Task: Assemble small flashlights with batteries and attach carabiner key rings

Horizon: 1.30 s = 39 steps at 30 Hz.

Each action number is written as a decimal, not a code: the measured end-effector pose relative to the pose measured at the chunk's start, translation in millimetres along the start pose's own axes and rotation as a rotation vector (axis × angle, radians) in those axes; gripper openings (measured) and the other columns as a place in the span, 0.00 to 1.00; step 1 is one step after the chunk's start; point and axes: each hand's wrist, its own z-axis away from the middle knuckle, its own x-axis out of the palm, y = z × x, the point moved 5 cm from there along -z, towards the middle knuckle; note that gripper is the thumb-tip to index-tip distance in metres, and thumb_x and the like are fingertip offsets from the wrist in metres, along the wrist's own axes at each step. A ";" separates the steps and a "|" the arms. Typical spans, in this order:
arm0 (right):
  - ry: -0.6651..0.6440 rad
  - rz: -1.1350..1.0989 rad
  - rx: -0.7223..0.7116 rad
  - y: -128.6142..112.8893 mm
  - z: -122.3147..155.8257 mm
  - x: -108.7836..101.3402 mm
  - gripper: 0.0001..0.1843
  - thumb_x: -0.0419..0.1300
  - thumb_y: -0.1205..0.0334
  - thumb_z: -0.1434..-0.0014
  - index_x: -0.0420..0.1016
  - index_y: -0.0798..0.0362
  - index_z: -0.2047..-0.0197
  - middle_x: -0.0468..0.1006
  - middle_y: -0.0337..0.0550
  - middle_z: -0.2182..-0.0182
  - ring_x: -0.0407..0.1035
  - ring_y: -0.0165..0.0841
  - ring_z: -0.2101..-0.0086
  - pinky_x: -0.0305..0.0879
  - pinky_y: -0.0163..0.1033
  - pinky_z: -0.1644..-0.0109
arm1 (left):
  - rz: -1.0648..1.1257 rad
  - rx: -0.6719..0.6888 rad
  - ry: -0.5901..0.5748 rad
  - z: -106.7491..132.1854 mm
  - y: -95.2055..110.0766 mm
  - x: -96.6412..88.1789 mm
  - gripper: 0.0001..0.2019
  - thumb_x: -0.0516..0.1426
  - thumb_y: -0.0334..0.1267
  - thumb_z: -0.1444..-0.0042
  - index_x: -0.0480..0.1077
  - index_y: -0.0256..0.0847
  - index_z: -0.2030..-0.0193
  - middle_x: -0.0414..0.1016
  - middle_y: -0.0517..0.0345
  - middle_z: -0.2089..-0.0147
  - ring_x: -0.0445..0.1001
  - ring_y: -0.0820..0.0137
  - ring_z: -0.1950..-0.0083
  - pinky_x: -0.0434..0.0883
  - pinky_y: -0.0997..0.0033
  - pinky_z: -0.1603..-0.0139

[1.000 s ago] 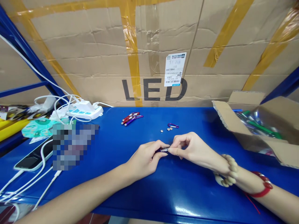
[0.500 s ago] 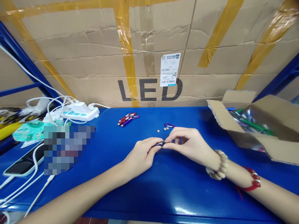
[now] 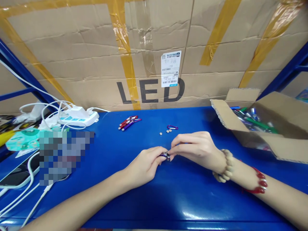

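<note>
My left hand [image 3: 145,165] is closed around a small dark purple keychain flashlight [image 3: 165,155], whose shiny end sticks out past the thumb and forefinger. At that end the fingertips of my right hand [image 3: 196,146] are pinched together; what exactly they grip there is mostly hidden. Just beyond my hands, several button cells [image 3: 168,131] lie on the blue tabletop beside a purple carabiner clip [image 3: 172,127]. Farther left rests a small group of red and purple keychain flashlights [image 3: 129,123] with clips.
An open cardboard box [image 3: 276,147] holding green, blue and silver tubes stands on the right. At left are a white power strip [image 3: 80,119], tangled white cables and a phone [image 3: 20,171]. A large carton [image 3: 96,64] marked LED rises behind the table.
The view has shifted slightly. My hands have come a little closer to me, and the fingers of my right hand have drawn together at the flashlight's end, whose shiny tip shows more.
</note>
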 end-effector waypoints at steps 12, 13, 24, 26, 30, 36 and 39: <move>-0.039 -0.209 0.227 5.5 4.0 11.7 0.07 0.59 0.63 0.44 0.76 0.52 0.72 0.75 0.34 0.72 0.69 0.21 0.71 0.57 0.27 0.73 | 0.037 -0.090 0.057 4.2 -7.0 1.5 0.04 0.47 0.30 0.42 0.60 0.42 0.66 0.73 0.58 0.62 0.72 0.71 0.62 0.67 0.75 0.62; -0.044 -0.238 0.256 6.8 4.1 12.7 0.07 0.59 0.63 0.44 0.76 0.52 0.72 0.75 0.35 0.72 0.69 0.22 0.71 0.58 0.27 0.72 | 0.032 -0.083 0.070 4.3 -7.2 1.4 0.04 0.48 0.30 0.42 0.60 0.42 0.66 0.73 0.58 0.62 0.73 0.71 0.62 0.67 0.75 0.61; -0.080 -0.414 0.464 20.0 3.5 20.5 0.08 0.63 0.59 0.49 0.77 0.53 0.76 0.75 0.37 0.75 0.67 0.26 0.73 0.58 0.30 0.71 | 0.032 -0.036 0.174 2.9 -6.7 -3.5 0.03 0.52 0.30 0.43 0.65 0.40 0.66 0.76 0.58 0.63 0.75 0.72 0.62 0.69 0.77 0.61; -0.100 -0.430 0.497 21.7 3.1 22.1 0.09 0.63 0.57 0.50 0.78 0.53 0.76 0.75 0.38 0.76 0.66 0.26 0.73 0.57 0.31 0.72 | 0.042 -0.039 0.185 2.9 -6.7 -4.4 0.02 0.52 0.30 0.44 0.65 0.40 0.65 0.76 0.59 0.62 0.75 0.73 0.63 0.69 0.78 0.62; -0.105 -0.448 0.546 24.6 4.0 22.7 0.11 0.63 0.54 0.50 0.78 0.53 0.76 0.74 0.38 0.77 0.65 0.26 0.74 0.57 0.31 0.71 | 0.077 -0.086 0.194 1.4 -8.3 -6.3 0.04 0.53 0.31 0.44 0.67 0.40 0.62 0.76 0.59 0.62 0.75 0.73 0.63 0.69 0.79 0.65; -0.084 -0.441 0.598 28.3 7.7 24.3 0.14 0.62 0.51 0.50 0.78 0.53 0.75 0.74 0.39 0.76 0.63 0.26 0.75 0.56 0.32 0.71 | -0.030 -0.108 0.140 -3.9 -8.2 -4.9 0.06 0.51 0.32 0.42 0.69 0.40 0.62 0.75 0.58 0.64 0.71 0.70 0.62 0.66 0.73 0.59; -0.087 -0.437 0.604 29.2 7.9 24.7 0.15 0.61 0.50 0.49 0.78 0.53 0.74 0.74 0.39 0.75 0.62 0.26 0.76 0.56 0.32 0.72 | -0.055 -0.085 0.087 -5.3 -6.5 -3.8 0.09 0.48 0.32 0.39 0.68 0.39 0.63 0.71 0.57 0.66 0.69 0.70 0.63 0.66 0.73 0.60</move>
